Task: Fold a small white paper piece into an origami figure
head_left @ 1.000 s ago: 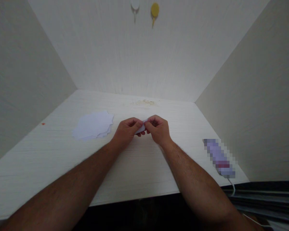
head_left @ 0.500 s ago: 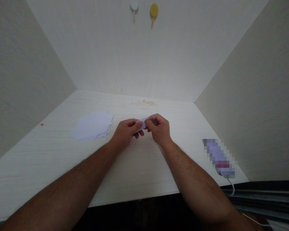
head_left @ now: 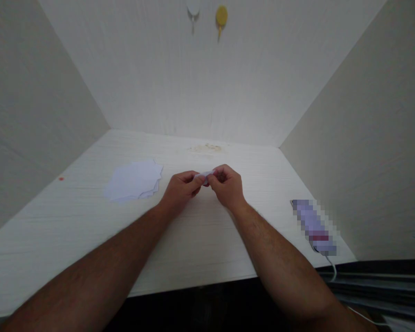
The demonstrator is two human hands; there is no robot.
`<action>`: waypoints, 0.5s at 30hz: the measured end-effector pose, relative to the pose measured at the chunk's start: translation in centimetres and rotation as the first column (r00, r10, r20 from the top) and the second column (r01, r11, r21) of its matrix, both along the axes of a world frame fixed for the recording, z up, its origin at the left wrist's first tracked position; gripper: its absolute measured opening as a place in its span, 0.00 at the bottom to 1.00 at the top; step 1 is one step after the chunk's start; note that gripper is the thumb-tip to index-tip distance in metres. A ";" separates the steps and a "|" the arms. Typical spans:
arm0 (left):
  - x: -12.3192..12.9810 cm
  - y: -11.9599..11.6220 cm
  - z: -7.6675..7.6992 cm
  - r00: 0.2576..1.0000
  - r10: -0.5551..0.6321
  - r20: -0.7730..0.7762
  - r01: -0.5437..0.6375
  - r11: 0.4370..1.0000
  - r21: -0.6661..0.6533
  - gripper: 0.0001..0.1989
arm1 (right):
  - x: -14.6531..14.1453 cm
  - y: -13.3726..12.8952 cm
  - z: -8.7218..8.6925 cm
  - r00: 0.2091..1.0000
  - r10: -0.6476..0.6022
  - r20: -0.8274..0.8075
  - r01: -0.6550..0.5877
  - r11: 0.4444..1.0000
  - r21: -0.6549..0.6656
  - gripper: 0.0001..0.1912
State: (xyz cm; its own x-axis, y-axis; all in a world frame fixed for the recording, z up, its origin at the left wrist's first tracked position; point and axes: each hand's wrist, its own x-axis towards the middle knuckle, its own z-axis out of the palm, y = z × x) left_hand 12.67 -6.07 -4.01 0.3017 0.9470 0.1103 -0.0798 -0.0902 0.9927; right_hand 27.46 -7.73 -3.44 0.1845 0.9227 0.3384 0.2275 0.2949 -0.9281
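Observation:
A small folded piece of white paper (head_left: 206,174) is pinched between both my hands, above the middle of the white table. My left hand (head_left: 183,186) grips its left end, thumb on top and fingers curled beneath. On the other end, my right hand (head_left: 227,183) holds it between thumb and fingers. Most of the paper is covered by my fingertips, so its exact shape is hidden. To the left of my left hand lies a loose stack of white paper sheets (head_left: 134,180), their edges uneven.
A blurred-out phone-like device (head_left: 313,226) with a white cable (head_left: 332,267) lies near the table's right edge. Walls rise on three sides. A silver hook (head_left: 193,11) and a yellow hook (head_left: 222,17) are on the back wall (head_left: 193,83). Brownish marks (head_left: 207,147) stain the tabletop (head_left: 190,249).
My hands have drawn slightly closer together, and the left fingers have curled in under the paper. Less of the paper shows between them now, and it sits flatter.

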 end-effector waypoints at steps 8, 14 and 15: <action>-0.1 0.0 -0.1 1.000 0.014 -0.024 -0.012 0.998 0.054 0.18 | 0.1 0.0 0.5 0.983 0.099 -0.156 -0.109 0.993 -0.055 0.07; -0.2 0.2 -0.4 1.000 -0.018 -0.019 0.018 0.999 0.046 0.18 | 0.4 0.3 0.2 0.959 0.149 -0.240 -0.172 0.982 -0.076 0.08; -0.2 0.2 -0.4 1.000 -0.021 -0.015 0.021 0.999 0.039 0.17 | 0.4 0.3 0.2 0.956 0.151 -0.250 -0.175 0.981 -0.079 0.08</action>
State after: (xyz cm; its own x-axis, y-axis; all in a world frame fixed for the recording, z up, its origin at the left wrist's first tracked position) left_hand 12.52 -5.86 -4.39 0.3231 0.9355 0.1432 -0.0680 -0.1280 0.9894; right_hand 27.86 -7.42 -3.24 0.0937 0.9738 0.2072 -0.0508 0.2126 -0.9758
